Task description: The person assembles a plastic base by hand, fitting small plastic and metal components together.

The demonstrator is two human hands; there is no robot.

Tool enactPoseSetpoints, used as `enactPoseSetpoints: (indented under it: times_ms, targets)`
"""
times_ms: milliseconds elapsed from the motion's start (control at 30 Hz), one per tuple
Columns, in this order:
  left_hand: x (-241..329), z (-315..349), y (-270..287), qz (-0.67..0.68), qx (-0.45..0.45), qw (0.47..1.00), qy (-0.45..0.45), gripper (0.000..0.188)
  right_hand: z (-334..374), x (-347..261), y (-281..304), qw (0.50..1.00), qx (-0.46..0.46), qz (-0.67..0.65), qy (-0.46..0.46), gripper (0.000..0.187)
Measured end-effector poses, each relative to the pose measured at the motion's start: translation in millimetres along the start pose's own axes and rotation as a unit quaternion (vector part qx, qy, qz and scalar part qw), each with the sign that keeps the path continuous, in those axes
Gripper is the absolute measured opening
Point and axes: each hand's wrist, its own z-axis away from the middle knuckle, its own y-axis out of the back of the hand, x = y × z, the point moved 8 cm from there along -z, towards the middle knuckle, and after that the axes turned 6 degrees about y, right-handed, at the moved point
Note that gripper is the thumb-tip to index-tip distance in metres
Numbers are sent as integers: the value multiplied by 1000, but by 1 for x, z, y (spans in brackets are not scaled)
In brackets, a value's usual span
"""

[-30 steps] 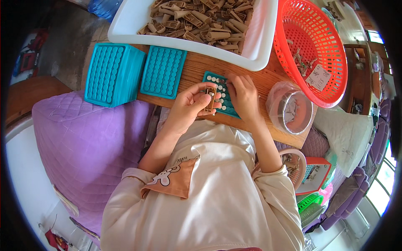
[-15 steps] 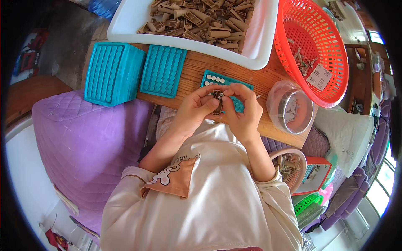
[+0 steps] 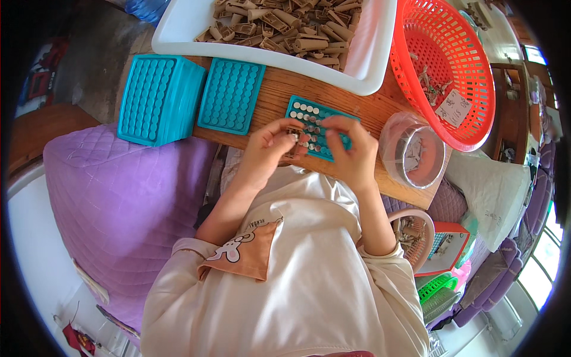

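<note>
My left hand (image 3: 262, 156) is closed around a small brown plastic housing (image 3: 294, 137) with metal bits in it, pinched between thumb and fingers. My right hand (image 3: 357, 152) is held apart from it, over the right side of a teal tray (image 3: 340, 112). Its thumb and bent forefinger are a little apart, and I see nothing between them. Rows of small round silver discs (image 3: 306, 107) sit in the tray. My left fingers and the housing overlap the tray's near left edge.
A white tub (image 3: 285, 58) of brown plastic housings stands behind. Left on the wooden table (image 3: 285, 89) are a teal tray stack (image 3: 157, 101) and one more teal tray (image 3: 231, 95). To the right are a plastic-lined round container (image 3: 413, 152) and a red basket (image 3: 476, 128).
My right hand has let go of the housing and moved right, over the tray. The left hand has shifted slightly left with the housing, uncovering more discs.
</note>
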Motion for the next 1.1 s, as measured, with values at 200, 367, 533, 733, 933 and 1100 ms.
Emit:
enactPoseSetpoints:
  times_ms: [200,367,533,733,933,1100]
  targets:
    - [7,2,16,-1,23,999,-28,22,-1,48,-5,986,15,46,-159,21]
    - [5,2,-3,-12,-41,999,-25,22,-8,57,-15,977,-71,117,-162,24]
    - [3,4,-10,-14,-49,999,-1,23,-10,47,-4,982,-71,143,-104,20]
    - [5,3,-16,6,-44,999,2,23,-9,42,-5,963,-112,234,-70,20]
    - [11,5,-22,-12,-57,998,-13,31,-8,12,12,994,-9,5,-113,17]
    - [18,8,-33,-5,-68,997,-37,30,0,-15,15,989,62,-108,-79,20]
